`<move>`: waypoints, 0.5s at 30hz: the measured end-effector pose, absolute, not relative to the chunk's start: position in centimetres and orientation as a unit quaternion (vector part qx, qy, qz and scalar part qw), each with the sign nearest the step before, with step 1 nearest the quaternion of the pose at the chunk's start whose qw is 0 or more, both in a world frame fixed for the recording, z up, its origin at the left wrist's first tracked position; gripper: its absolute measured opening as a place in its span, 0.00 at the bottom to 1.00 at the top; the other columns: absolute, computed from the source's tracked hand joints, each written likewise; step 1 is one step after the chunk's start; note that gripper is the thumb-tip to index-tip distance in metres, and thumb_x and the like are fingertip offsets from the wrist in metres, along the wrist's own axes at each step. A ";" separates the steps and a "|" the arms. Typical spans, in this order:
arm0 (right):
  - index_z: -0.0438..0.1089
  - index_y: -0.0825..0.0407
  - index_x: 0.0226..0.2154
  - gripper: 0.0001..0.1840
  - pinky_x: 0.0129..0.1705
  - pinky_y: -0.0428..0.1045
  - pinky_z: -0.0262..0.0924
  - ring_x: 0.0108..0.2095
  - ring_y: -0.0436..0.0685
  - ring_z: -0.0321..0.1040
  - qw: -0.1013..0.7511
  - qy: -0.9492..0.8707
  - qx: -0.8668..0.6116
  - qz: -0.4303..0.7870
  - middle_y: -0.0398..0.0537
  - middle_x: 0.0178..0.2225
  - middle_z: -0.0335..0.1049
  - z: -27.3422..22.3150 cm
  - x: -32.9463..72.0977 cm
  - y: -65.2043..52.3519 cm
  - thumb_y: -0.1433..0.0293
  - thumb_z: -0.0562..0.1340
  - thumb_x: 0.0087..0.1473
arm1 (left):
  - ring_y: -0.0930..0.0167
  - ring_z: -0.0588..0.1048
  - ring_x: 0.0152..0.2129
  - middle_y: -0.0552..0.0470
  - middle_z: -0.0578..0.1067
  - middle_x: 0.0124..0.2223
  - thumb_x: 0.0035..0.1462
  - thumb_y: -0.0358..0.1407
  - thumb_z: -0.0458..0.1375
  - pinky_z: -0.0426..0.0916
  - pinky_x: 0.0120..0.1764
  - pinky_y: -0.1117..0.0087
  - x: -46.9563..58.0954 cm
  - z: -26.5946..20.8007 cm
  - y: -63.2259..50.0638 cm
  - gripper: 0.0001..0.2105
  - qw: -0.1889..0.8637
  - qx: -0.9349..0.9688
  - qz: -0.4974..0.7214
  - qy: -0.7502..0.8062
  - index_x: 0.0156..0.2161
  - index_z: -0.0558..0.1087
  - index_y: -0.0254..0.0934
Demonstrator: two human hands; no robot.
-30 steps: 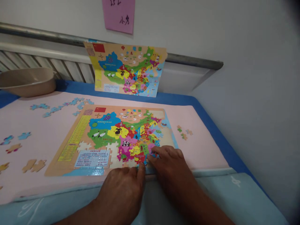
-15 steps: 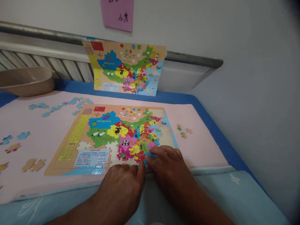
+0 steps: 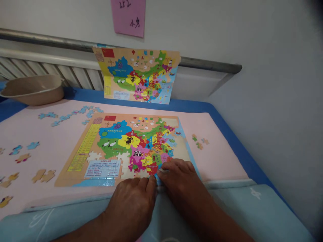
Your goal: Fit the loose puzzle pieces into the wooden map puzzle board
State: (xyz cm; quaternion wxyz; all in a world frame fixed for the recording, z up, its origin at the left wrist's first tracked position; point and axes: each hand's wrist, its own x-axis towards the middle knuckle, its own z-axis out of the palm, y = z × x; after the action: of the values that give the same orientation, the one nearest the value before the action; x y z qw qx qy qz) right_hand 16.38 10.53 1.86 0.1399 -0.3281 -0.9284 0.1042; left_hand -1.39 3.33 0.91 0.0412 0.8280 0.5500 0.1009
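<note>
A partly filled map jigsaw puzzle (image 3: 108, 148) lies flat on the pink cloth, with pale bare patches along its right side and lower part. At its lower edge, my left hand (image 3: 133, 200) is closed, its fingers curled and the tips on the puzzle beside the red region. Close on the right, my right hand (image 3: 179, 178) covers the lower right part of the puzzle. Its thumb and fingers are drawn together; what lies between them is hidden. The two hands' fingertips are nearly touching.
Loose blue puzzle pieces (image 3: 64, 118) and tan pieces (image 3: 46, 175) lie left of the puzzle. Several small pieces (image 3: 199, 145) lie to its right. A printed map sheet (image 3: 141, 75) leans against the metal rail (image 3: 209, 64). A beige basin (image 3: 35, 90) stands at the back left.
The whole view has shifted slightly, showing more on the left. My right fingers have curled in a little over the puzzle; my left hand stays in nearly the same place.
</note>
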 end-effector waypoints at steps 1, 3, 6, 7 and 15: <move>0.71 0.51 0.40 0.08 0.46 0.55 0.46 0.47 0.61 0.60 0.139 -0.929 -0.328 0.103 0.46 0.43 0.71 1.9 16.4 10.5 0.74 0.68 0.57 | 0.61 0.75 0.25 0.52 0.73 0.31 0.64 0.26 0.50 0.74 0.25 0.55 -1.4 0.8 3.3 0.09 0.035 0.827 0.113 0.549 0.47 0.66 0.35; 0.71 0.51 0.40 0.08 0.45 0.55 0.46 0.46 0.61 0.60 0.137 -0.930 -0.327 0.100 0.46 0.43 0.71 1.9 16.4 10.5 0.75 0.68 0.57 | 0.61 0.74 0.25 0.52 0.72 0.31 0.64 0.27 0.50 0.73 0.25 0.55 -1.5 0.8 3.2 0.07 0.041 0.823 0.119 0.555 0.46 0.66 0.36; 0.71 0.51 0.41 0.09 0.44 0.55 0.47 0.45 0.61 0.60 0.130 -0.931 -0.325 0.103 0.47 0.43 0.71 2.1 16.4 10.5 0.76 0.67 0.57 | 0.60 0.74 0.25 0.54 0.72 0.30 0.64 0.27 0.49 0.73 0.25 0.55 -1.6 0.9 3.1 0.06 0.071 0.816 0.099 0.565 0.42 0.67 0.38; 0.71 0.51 0.41 0.09 0.44 0.55 0.47 0.46 0.61 0.60 0.123 -0.932 -0.325 0.106 0.47 0.43 0.71 2.2 16.4 10.5 0.76 0.66 0.58 | 0.60 0.74 0.25 0.54 0.72 0.30 0.64 0.27 0.49 0.73 0.25 0.55 -1.7 1.0 3.1 0.06 0.078 0.815 0.093 0.566 0.42 0.67 0.38; 0.72 0.50 0.42 0.08 0.42 0.55 0.46 0.45 0.61 0.59 0.116 -0.931 -0.332 0.093 0.47 0.43 0.71 2.2 16.2 10.3 0.75 0.65 0.59 | 0.60 0.75 0.26 0.52 0.73 0.31 0.64 0.26 0.48 0.73 0.27 0.55 -1.5 1.5 3.1 0.09 0.060 0.820 0.067 0.565 0.45 0.68 0.36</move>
State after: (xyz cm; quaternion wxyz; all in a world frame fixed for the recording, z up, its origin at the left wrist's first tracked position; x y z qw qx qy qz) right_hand 16.24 10.30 2.19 0.1162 -0.3323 -0.9314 0.0929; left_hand -1.47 3.06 1.55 0.0604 0.8204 0.5646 0.0675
